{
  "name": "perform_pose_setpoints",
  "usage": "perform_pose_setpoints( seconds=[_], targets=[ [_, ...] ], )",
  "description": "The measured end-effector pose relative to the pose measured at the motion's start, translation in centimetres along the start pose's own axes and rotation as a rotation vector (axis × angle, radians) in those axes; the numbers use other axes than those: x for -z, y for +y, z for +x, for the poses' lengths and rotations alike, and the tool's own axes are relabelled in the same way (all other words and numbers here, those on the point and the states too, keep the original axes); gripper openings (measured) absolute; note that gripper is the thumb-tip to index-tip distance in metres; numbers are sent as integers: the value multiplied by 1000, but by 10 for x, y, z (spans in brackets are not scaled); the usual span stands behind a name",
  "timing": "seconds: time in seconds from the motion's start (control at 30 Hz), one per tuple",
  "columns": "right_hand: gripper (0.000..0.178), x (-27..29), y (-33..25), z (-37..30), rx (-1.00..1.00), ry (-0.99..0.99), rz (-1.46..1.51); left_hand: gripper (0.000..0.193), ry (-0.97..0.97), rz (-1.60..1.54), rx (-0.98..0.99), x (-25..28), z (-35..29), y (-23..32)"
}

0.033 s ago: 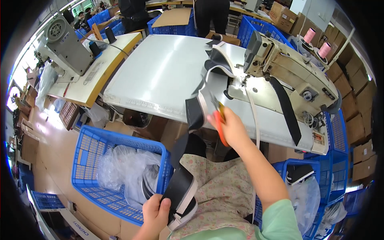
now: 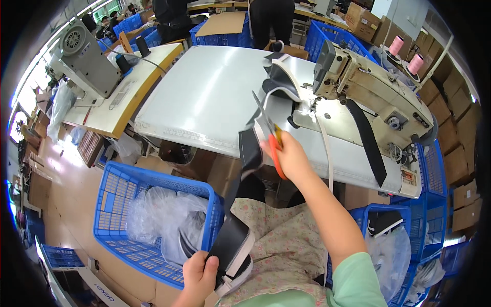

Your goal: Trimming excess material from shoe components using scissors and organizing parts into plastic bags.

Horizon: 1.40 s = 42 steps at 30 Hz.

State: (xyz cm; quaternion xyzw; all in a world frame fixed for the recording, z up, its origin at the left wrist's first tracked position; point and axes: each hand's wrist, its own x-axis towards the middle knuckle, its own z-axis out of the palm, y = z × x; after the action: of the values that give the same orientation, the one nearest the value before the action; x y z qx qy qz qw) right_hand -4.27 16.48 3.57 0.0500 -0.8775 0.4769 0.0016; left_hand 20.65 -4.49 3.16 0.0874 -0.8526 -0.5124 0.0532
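Note:
My right hand grips scissors with orange handles, its fingers wrapped around them. The blades stand apart and point up over the table edge. Next to them runs a chain of black shoe-upper-like pieces edged with white trim. It stretches from the sewing machine over the table's front edge and down to my lap. Low in the view, my left hand pinches a black piece with white trim, thumb on top. The exact spot where blades and chain meet is unclear.
A blue basket with clear plastic bags stands left of my lap. To the right, another blue crate holds a dark shoe-like piece and plastic. A narrow white strip hangs from the machine; a black strap lies across its bed. Pink thread cones stand behind.
My right hand and the scissors have shifted slightly left and down, and the blades show more clearly. My left hand keeps its hold, nearly still.

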Motion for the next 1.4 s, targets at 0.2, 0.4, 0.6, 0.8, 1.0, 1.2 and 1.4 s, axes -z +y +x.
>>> perform_pose_setpoints(
  seconds=[0.2, 0.4, 0.6, 0.8, 1.0, 1.2, 1.4],
  targets=[
    [26, -42, 8, 27, 91, -124, 364, 22, 345, -156, 118, 22, -18, -22],
    [17, -82, -5, -68, 141, -70, 397, 26, 379, -334, 86, 33, -25, -24],
    [24, -97, 5, -171, 249, -119, 403, 38, 264, -274, -5, -27, 47, -29],
    [18, -80, 8, -189, 269, -248, 321, 28, 276, -333, -104, -54, 57, -29],
    [19, -69, 3, -185, 418, -249, 264, 28, 76, -447, 183, -56, 60, -25],
    [22, -56, 11, -186, 323, -351, 237, 32, -206, -484, 321, -52, 67, -31],
    [56, 57, 13, -158, 176, -809, 51, 29, -114, -372, 113, -47, 62, -14]
  ],
)
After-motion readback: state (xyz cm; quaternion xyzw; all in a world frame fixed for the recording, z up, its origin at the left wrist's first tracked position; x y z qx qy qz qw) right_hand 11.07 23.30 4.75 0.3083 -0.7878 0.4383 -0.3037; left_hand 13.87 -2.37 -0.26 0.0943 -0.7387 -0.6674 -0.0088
